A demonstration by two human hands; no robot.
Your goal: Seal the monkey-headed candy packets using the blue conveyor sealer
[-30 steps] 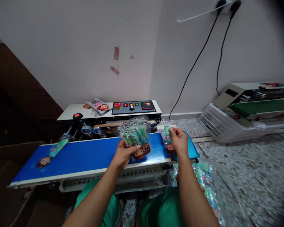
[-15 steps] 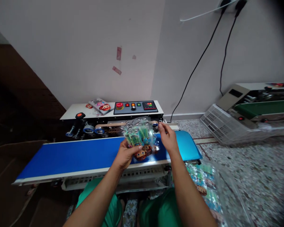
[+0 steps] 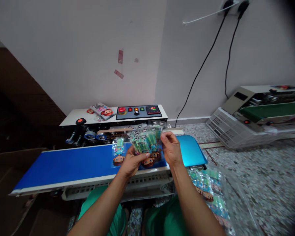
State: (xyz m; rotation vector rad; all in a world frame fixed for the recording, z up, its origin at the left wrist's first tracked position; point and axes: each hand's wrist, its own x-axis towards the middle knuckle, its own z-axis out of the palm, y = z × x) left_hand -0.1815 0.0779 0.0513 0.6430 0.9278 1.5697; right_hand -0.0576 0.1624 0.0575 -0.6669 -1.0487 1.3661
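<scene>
Since the last frame, one single packet (image 3: 118,152) has come into view on the blue belt (image 3: 76,164), left of the bundle, where bare belt showed half a second ago. Right hand (image 3: 172,147) has come in against the bundle's right side. Left hand (image 3: 132,162) clamped round the bundle of packets (image 3: 144,144), thumb across the front, fingers behind; bundle held over the belt's right half, figure heads toward the near edge. Right thumb and fingertips pinched together on the edge of the outermost packet (image 3: 157,129), which fans out from the rest.

Single packet lies flat, head by the near edge, upper end at the far edge, close to the rollers (image 3: 101,136). More packets (image 3: 211,186) in clear plastic below the belt's near right corner.

Step in hand, as I judge it: separating one packet from the bundle for the belt. Next move calls for peeling off only one, since the films look apt to cling, then laying it flat with its upper end square to the far edge and a gap behind the single packet.
</scene>
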